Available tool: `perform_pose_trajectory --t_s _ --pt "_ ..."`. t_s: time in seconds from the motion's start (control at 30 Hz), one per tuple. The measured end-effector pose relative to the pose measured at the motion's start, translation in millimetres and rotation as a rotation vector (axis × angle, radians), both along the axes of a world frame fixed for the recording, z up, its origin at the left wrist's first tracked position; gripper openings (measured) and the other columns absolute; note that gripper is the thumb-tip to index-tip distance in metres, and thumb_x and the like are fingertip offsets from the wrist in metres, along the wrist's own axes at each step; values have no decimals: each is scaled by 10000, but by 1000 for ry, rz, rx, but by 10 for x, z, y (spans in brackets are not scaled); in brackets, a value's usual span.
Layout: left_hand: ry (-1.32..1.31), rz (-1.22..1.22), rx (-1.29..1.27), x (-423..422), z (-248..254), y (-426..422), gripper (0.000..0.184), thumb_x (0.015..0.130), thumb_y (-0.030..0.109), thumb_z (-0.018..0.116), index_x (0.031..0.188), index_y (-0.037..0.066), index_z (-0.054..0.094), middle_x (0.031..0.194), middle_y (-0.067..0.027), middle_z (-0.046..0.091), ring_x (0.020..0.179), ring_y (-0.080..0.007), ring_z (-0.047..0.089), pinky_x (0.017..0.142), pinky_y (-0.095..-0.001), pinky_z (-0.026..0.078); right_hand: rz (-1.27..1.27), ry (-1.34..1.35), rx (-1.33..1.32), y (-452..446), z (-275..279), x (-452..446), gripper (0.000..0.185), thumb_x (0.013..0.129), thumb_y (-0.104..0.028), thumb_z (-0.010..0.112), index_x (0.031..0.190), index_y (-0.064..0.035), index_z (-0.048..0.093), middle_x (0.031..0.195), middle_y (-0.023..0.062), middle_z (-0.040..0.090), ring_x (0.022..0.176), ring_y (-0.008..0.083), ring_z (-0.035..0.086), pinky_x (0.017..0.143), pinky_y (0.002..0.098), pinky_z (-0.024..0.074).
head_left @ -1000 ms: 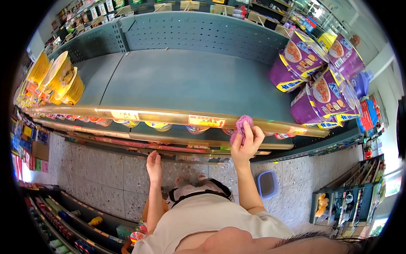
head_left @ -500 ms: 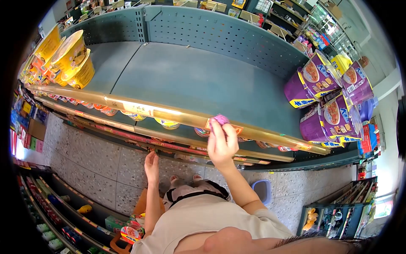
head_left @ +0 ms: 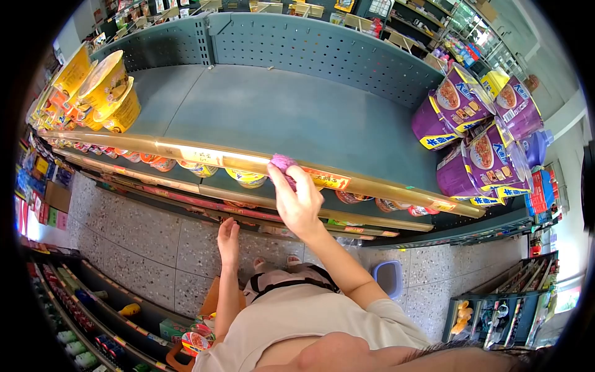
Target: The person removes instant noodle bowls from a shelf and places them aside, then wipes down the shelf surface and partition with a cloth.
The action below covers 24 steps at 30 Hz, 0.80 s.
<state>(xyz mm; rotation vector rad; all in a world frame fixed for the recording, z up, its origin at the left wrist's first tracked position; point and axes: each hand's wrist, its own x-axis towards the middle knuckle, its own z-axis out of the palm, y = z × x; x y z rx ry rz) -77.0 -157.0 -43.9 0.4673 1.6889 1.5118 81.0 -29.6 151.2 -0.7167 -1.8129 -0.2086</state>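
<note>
My right hand (head_left: 299, 201) is closed around a bunched purple cloth (head_left: 284, 163), pressed to the gold-coloured front strip (head_left: 248, 159) of the top shelf. The cloth lies just left of a red-and-yellow price label (head_left: 328, 180). Lower down, my left hand (head_left: 228, 240) hangs in front of the lower shelf edges, its fingers loosely bent and slightly apart, with nothing visible in them. Behind the strip stretches the grey shelf board (head_left: 266, 118).
Purple noodle tubs (head_left: 480, 155) are stacked at the shelf's right end, yellow noodle bowls (head_left: 114, 93) at its left. More bowls (head_left: 245, 178) sit one shelf below. A bluish bin (head_left: 388, 279) stands on the floor, and a cardboard box (head_left: 211, 297) is beside my left arm.
My right hand has slid left along the strip with the purple cloth, uncovering the price label. My left hand has shifted slightly right and down, and its fingers have loosened.
</note>
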Motion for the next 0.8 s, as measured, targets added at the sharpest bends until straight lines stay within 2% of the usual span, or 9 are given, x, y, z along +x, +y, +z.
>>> perform_pose_trajectory --t_s 0.17,0.2,0.3,0.37,0.43,0.6,0.8 --pt "-11 17 26 10 72 -45 353 979 135 592 1295 -17 555 1244 -128 604 1157 -207 566 1004 -320 430 -64 37 25 -2 -20 313 321 753 13 715 1055 -88 753 965 66 628 742 198 643 648 300 550" --pt "38 -4 38 -25 -49 -78 402 983 208 592 1328 10 538 1230 -80 606 1122 -179 582 961 -306 454 -78 41 -1 -19 -17 393 319 762 21 701 1061 -80 748 982 83 624 773 220 646 677 317 555" --pt "50 28 61 -86 -168 -135 372 982 179 592 1310 9 547 1215 -92 614 1099 -173 590 946 -300 458 -157 54 -67 -80 -95 650 352 800 36 643 1135 -49 707 1072 144 585 889 288 634 768 370 549" --pt "58 59 51 -131 -120 -195 363 984 170 590 1302 2 547 1206 -101 617 1088 -175 593 946 -296 459 -244 92 -144 -90 -230 794 372 846 -11 610 1216 -28 644 1165 175 513 1017 328 576 875 404 496" --pt "43 91 57 -171 -132 -232 362 984 170 589 1301 -1 545 1206 -103 618 1090 -175 592 950 -298 459 -277 91 -45 -60 -207 778 389 847 39 585 1229 -8 635 1153 174 505 950 322 613 799 393 535" --pt "10 136 53 -275 -187 -336 377 979 175 599 1306 -1 538 1208 -101 619 1099 -175 586 958 -306 459 -222 146 -83 -69 -152 490 348 847 43 603 1190 16 658 1148 167 506 984 304 614 826 374 536" --pt "-26 154 38 -381 -202 -357 331 979 134 582 1275 -15 562 1203 -122 636 1120 -196 593 971 -310 447 -110 61 -18 -32 -92 -38 300 805 16 705 1104 -8 713 1037 151 629 899 279 657 785 356 553"
